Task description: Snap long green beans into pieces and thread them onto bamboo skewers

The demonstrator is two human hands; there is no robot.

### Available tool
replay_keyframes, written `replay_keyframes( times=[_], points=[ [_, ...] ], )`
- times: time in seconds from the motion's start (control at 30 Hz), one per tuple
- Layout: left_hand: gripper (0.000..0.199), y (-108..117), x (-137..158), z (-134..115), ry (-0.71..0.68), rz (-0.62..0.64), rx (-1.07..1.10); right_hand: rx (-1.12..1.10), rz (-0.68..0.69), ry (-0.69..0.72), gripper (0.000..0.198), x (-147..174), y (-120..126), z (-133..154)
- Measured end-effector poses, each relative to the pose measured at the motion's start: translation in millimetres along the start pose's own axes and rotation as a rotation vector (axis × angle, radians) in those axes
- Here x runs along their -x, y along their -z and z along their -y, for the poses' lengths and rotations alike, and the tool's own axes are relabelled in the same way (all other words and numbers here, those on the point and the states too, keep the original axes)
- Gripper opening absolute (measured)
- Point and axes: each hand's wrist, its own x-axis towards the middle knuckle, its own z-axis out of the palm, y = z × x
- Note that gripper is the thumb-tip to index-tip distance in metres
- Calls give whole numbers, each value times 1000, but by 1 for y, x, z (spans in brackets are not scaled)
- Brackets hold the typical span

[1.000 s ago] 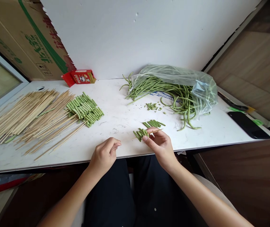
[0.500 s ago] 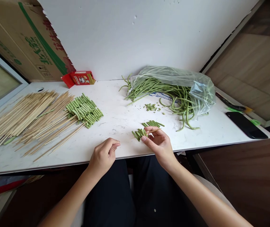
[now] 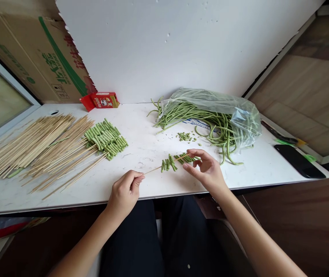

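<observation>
My left hand (image 3: 126, 189) pinches one end of a bamboo skewer (image 3: 152, 170), which slants up to the right over the tabletop. Several short green bean pieces (image 3: 169, 163) are threaded crosswise on it, with gaps among them. Around the skewer's far end is my right hand (image 3: 206, 169), its thumb and forefinger apart; the forefinger is at or very near the tip. Just behind, partly covered by that hand, lies a row of cut bean pieces (image 3: 181, 157) on the table. Loaded bean skewers (image 3: 106, 137) are stacked to the left.
Bare bamboo skewers (image 3: 34, 146) cover the table's left part. At the back right, long green beans (image 3: 193, 111) spill from a clear plastic bag (image 3: 245, 123). Small bean ends (image 3: 184, 136) lie before it. A red box (image 3: 105, 100), cardboard carton (image 3: 37, 57) and black phone (image 3: 298, 161) stand or lie around.
My right hand has let go of the bean pieces and shifted right, toward the skewer's tip. The skewer between my hands now shows, its pieces more spread. The view has tilted slightly.
</observation>
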Motion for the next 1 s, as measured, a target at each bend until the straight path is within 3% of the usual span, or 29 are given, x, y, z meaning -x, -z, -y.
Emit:
replay_keyframes(
  times=[0.17,0.3,0.47,0.7,1.0],
  points=[
    [13,2,-1,2,-16,5,-30,554,-3,152,23,-15,35,-7],
    [13,3,-1,2,-53,1,-47,684,-59,187,22,-20,44,-13],
    [14,1,2,4,-112,13,-49,492,-122,89,29,-10,26,-4],
    [20,-2,6,6,-199,14,-74,74,-43,-175,37,9,-6,28],
    [23,0,5,3,-246,-9,-86,-113,31,-263,38,23,-27,33]
  ],
)
